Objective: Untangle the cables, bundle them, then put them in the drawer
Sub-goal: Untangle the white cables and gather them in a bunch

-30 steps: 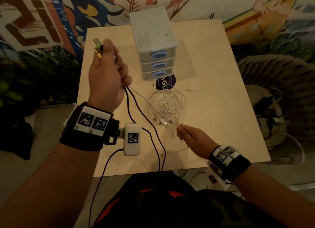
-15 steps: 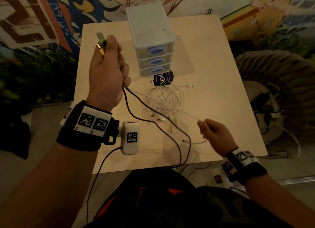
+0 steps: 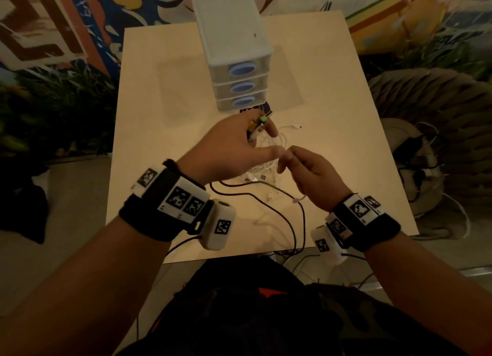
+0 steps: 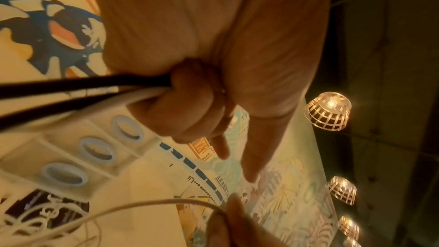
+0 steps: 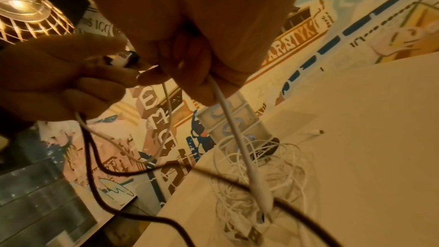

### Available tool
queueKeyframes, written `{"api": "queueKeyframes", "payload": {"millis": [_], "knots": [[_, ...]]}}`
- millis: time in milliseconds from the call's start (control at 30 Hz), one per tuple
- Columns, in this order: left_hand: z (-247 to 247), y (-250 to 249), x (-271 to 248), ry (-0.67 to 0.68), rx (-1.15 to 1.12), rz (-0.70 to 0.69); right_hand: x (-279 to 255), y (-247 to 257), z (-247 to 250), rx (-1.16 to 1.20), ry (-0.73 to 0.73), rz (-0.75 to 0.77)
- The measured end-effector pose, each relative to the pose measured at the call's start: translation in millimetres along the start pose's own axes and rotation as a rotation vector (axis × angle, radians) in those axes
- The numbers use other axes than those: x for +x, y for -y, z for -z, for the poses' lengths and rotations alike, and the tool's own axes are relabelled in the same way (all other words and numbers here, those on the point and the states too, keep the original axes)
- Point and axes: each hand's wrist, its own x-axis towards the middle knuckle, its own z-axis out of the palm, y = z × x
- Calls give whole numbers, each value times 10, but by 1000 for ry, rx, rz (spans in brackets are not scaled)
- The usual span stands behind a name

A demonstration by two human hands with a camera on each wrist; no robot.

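In the head view the left hand (image 3: pixel 234 145) sits at centre frame, just left of the right one, its fingers curled round the plug ends (image 3: pixel 259 122) of several cables, which stick out past the knuckles toward the drawer unit (image 3: pixel 235 54) in the upper middle. The left wrist view shows the black cable (image 4: pixel 83 82) and a white strand clamped under the bent fingers (image 4: pixel 187 104) and running off to the left edge, while the index finger and thumb point down-right. From under this hand the black cable drops to the table (image 3: pixel 165 94), loops across the lower middle of the tabletop and runs off the near edge.

Between and beneath the two hands lies the tangle of white cables (image 3: pixel 269 153), resting on the table in front of the lowest drawer, one loose plug lying just to its right. All three drawers, each with a blue oval pull, are closed.

The right hand (image 3: pixel 308 174), right of centre, pinches a white cable (image 5: pixel 232 129) between thumb and curled fingers, fingertips nearly touching the left thumb. In the right wrist view that cable hangs from the pinch down into the white tangle at lower centre, where it crosses the black cable
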Motion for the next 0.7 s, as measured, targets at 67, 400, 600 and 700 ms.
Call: {"api": "queueKeyframes", "payload": {"millis": [67,400,600,700], "knots": [[78,77,37,-77,85,3,-10,-2,54,-17,54,-31],[304,259,103,-291,-301,-12,-287,-532,166,-178,282,-316],[379,162,195,-495,-621,-67,-449,-742,-314,-301,596,-364],[393,189,175,-345,-807,-25,-521,-785,-369,-368,633,-334]]}}
